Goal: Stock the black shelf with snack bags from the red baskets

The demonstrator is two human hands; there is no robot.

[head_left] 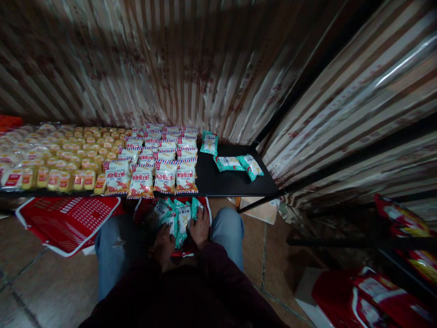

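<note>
Between my knees stands a red basket (209, 214) holding several green-and-white snack bags (184, 218). My left hand (164, 243) reaches in from the near side, its fingertips touching a bag at the left of the pile. On the right of the pile, my right hand (200, 228) lies over the bags with its fingers stretched forward and apart. No firm grip shows in either hand, though shadow hides part of the left one. Beyond the basket, three bags of the same green kind lie on the black shelf (218, 182), among them a green snack bag (209, 143) near the back.
White-and-orange snack bags (165, 175) stand in rows on the shelf, left of the green ones. Yellow packaged cakes (64, 157) fill its left part. A second red basket (68, 218) sits tilted on the floor. Dark metal bars (324, 168) and red packages (382, 291) are at right.
</note>
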